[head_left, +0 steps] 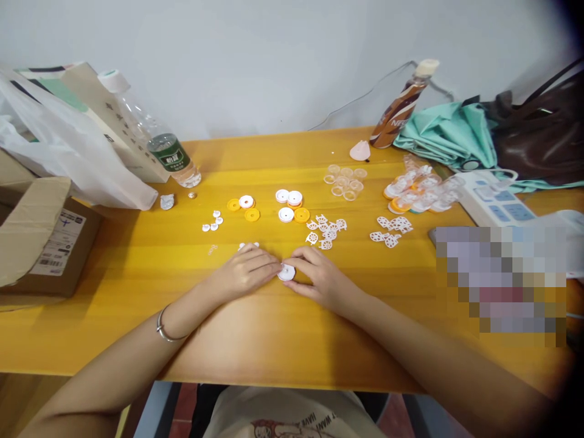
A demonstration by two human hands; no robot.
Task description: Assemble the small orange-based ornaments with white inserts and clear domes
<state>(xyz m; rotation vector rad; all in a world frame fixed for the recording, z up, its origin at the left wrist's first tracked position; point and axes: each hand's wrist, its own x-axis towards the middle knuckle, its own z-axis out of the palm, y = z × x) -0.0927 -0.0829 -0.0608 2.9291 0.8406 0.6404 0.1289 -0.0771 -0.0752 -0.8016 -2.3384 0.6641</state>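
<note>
A small white round plastic piece (286, 272) lies between my two hands, close above or on the wooden table. My right hand (326, 280) pinches it between thumb and fingers at its right edge. My left hand (249, 272) has its fingers pressed together, their tips on the piece's left edge; the left thumb is hidden. Just beyond the left hand, small white parts (249, 246) are partly covered. Farther out lie white and orange discs (286, 214), white spoked wheel-like pieces (325, 231) and small white round bits (213, 225).
Clear cups (345, 182), flat white cutouts (391, 231) and assembled orange-and-white pieces (422, 190) lie right of centre. A water bottle (168, 155), carton (55, 243) and plastic bag (91, 140) stand left. A brown bottle (401, 109), green cloth (449, 134) and power strip (495, 201) are right.
</note>
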